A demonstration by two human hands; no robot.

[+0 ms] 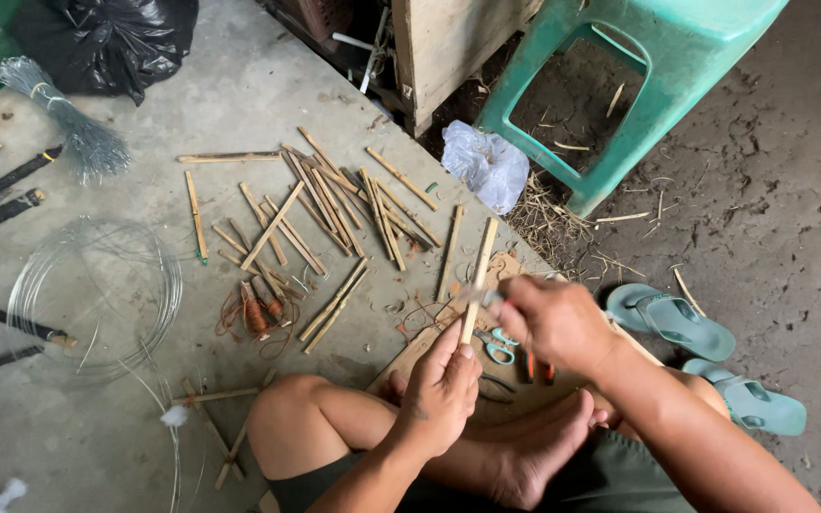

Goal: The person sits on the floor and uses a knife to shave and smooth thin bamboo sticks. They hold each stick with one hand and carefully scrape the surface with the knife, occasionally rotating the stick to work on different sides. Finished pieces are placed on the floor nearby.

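Both our hands grip one bamboo stick (478, 271): left hand (441, 391) pinching its lower end, right hand (553, 321) closed around its middle.

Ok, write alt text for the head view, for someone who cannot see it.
A person sitting on a concrete floor holds a bamboo stick upright, left hand gripping its lower end and right hand at its middle. More bamboo sticks lie scattered ahead, beside a wire coil, with a green plastic stool and teal sandals to the right.

Soft even daylight, faint shadows, sharp focus, slight wide-angle edge distortion
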